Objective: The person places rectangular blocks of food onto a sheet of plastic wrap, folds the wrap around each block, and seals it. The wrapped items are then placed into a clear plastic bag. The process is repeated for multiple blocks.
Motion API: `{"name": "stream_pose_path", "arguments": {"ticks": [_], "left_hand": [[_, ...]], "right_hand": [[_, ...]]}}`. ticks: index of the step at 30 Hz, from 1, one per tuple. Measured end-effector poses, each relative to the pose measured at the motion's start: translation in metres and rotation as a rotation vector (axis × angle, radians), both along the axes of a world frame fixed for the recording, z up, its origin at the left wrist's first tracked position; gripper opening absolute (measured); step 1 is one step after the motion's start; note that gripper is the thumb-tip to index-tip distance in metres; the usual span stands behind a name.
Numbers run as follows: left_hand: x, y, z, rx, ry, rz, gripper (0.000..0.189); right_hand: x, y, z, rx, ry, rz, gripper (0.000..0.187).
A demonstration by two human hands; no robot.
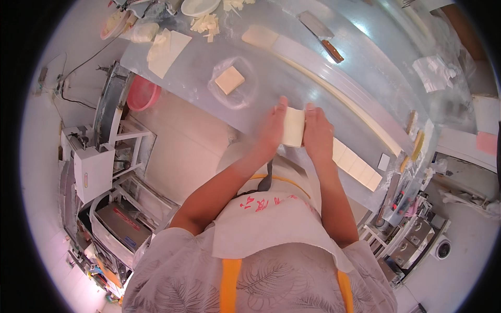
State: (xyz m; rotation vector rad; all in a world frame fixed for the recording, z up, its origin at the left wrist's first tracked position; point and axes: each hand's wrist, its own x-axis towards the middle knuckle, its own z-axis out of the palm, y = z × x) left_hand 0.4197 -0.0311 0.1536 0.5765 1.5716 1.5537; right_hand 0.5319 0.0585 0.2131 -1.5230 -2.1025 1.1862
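Between my left hand (273, 127) and my right hand (319, 131) is a pale block or stack of dough sheets (293, 127), gripped at its two sides near the table's front edge. Another dough block (229, 80) rests on a clear plastic bag (244, 96), left of my hands. A row of cut dough pieces (357, 164) lies right of my right hand. Beyond my hands, a long dough strip (344, 99) runs beside a sheet of clear plastic (332, 74). The underside of the held dough is hidden.
A cleaver (321, 33) with a wooden handle lies at the far side of the metal table (188, 84). Dough sheets (168, 51) and scraps (206, 24) are at the far left. A small white rectangular item (383, 161) lies at the right. A pink basin (143, 93) stands below the table's left end.
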Motion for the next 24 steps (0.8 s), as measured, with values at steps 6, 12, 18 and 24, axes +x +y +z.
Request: {"name": "stream_pose_path", "arguments": {"ticks": [6,12,18,24], "left_hand": [[-0.066,-0.011,0.020,0.200,-0.421,-0.096,0.048],[-0.081,-0.023,0.037,0.003,-0.004,-0.018,0.039],[-0.078,-0.022,0.085,-0.343,0.632,-0.336,0.046],[-0.055,-0.044,0.090,0.022,0.865,-0.301,0.056]], "right_hand": [[0.027,0.019,0.016,-0.361,0.301,-0.186,0.062],[0.031,0.016,0.018,-0.246,0.196,-0.105,0.056],[-0.008,0.024,0.029,0.132,0.309,0.216,0.052],[-0.047,0.021,-0.008,-0.598,0.568,0.581,0.066]]}}
